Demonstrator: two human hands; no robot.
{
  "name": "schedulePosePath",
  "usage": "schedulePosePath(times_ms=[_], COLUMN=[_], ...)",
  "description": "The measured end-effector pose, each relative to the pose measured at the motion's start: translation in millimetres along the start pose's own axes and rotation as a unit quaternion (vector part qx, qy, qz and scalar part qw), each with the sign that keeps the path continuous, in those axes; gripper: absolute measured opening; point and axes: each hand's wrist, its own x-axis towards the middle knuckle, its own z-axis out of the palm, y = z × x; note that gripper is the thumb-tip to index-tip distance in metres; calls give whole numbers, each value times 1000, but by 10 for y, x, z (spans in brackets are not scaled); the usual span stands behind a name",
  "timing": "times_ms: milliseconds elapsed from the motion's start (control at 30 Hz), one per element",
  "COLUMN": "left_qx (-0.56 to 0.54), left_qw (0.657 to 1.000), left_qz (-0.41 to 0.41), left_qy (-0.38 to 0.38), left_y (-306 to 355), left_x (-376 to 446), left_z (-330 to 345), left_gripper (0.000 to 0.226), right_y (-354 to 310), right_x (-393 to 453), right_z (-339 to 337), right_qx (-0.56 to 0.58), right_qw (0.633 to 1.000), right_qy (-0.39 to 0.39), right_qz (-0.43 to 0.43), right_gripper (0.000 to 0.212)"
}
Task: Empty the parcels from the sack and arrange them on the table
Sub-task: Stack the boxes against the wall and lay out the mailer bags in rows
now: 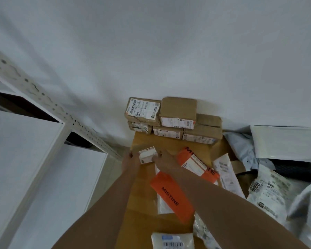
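A plain white wall fills the upper half of the view, with a white slotted shelving upright (43, 97) running down the left and a narrow wooden table (144, 191) stretching away from the person towards the wall; at its far end brown cardboard parcels (176, 117) are stacked in two tiers against the wall.

Near the table's left edge, both hands hold a small labelled box (148, 155); the left hand (131, 161) grips its left end with curled fingers, and the right hand (162, 159) pinches its right end.

In my judgement the main risk is that left edge; the box sits just beside it, so a loose release or a nudge could send it off. The stack is uneven, with the upper boxes overhanging the lower ones, and a hard push against it could topple it. The orange MISTINE mailers (171, 196) and the white plastic mailers (228, 175) overlap loosely beneath the right forearm, which could drag them off.

The sack itself I cannot pick out with certainty; grey and white bags (285, 191) crowd the right, cut off by the frame; motion blur hides the fingertips, and a white pouch (172, 239) is cropped at the bottom.
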Motion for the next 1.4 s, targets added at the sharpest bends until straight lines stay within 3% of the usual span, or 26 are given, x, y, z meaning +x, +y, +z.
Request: schedulePosePath(times_ms=[67,167,233,300,367,567,700,933,1167,1400], left_qx=[46,87,57,60,65,112,55,47,-90,-109], left_qw=[998,995,992,986,986,991,997,996,987,983], left_qz=[-17,4,63,115,126,71,55,53,38,42], left_qy=[-27,47,93,102,82,4,13,62,126,142], left_y=[1,195,480,816,1110,1364,1378,1299,1254,1265], left_x=[93,246,400,602,798,1072,1111,1119,1060,1065], left_z=[-28,-129,-216,-291,-335,-371,-346,-375,-352,-188], left_gripper=[36,44,47,47,48,47,18,17,28,23], right_y=[11,-9,-118,-289,-412,-460,-389,-388,-411,-415], right_x=[53,44,3,-46,39,205,253,308,272,243], right_z=[15,-31,-140,-302,-522,-965,-1006,-963,-955,-946], right_qx=[-45,-121,-205,-283,-335,-441,-439,-412,-411,-403], right_qw=[999,980,915,814,762,806,802,804,815,821], right_qy=[17,139,279,392,441,347,357,382,364,355], right_qz=[0,-74,-208,-322,-335,-188,-189,-193,-185,-193], right_gripper=[35,20,21,16,22,54,59,52,54,54])
